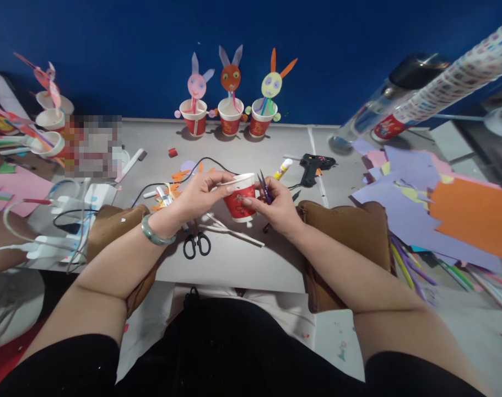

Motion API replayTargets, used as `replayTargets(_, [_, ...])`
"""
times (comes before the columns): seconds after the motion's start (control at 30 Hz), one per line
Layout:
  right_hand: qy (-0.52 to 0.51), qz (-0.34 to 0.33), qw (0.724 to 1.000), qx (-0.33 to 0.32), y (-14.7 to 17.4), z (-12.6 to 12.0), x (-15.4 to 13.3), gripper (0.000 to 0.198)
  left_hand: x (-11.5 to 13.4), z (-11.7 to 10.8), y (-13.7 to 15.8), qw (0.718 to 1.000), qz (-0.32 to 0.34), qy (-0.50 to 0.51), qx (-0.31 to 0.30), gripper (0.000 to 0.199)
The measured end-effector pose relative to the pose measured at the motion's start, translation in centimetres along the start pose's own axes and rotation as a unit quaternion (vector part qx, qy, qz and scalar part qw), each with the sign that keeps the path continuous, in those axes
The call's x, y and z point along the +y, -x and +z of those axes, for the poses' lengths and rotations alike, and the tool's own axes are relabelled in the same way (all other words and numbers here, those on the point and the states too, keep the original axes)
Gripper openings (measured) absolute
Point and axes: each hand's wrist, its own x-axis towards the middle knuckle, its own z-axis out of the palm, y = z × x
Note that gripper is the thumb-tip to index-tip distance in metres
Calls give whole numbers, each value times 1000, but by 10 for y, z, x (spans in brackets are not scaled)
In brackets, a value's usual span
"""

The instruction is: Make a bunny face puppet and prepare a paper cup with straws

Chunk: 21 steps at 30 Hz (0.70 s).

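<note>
A red paper cup [239,205] with a white rim is held tilted above the table, between both my hands. My left hand [211,190] pinches it near the rim, thumb in front. With its thumb against the cup's right side, my right hand [278,207] also grips a slim, pointed tool [265,190] with a purple part, its tip upward; its exact kind is unclear. Below the cup lie white strips [234,231], and black-handled scissors [197,245] rest to their left. Orange paper scraps [180,175] are partly behind my left hand.
Three rabbit-faced cups [230,118] stand along the blue wall. A black glue gun [316,167] lies right of centre, its cord crossing the table. Coloured paper [469,215], a clear bottle [362,118] and stacked cups [449,85] are at right; power strips [54,246] and another person's arm at left.
</note>
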Motion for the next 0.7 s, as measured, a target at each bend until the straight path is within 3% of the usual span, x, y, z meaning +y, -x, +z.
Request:
replayTargets(0.17, [-6, 31, 999, -9, -3, -1, 4, 68, -7, 6, 0, 989, 0, 58, 135, 36])
replayTargets(0.27, [24, 21, 999, -20, -3, -2, 6, 65, -10, 7, -1, 987, 29, 43, 155, 29])
replayTargets(0.43, [8, 13, 1000, 18, -5, -7, 8, 63, -5, 4, 0, 991, 14, 21, 132, 26])
replayTargets(0.6, [-36, -17, 997, 69, -11, -14, 8, 63, 4, 7, 0, 996, -44, 76, 21, 32])
replayTargets(0.7, [-48, -31, 996, 75, -13, -15, 8, 65, 6, 11, 0, 988, -80, 129, -3, 35])
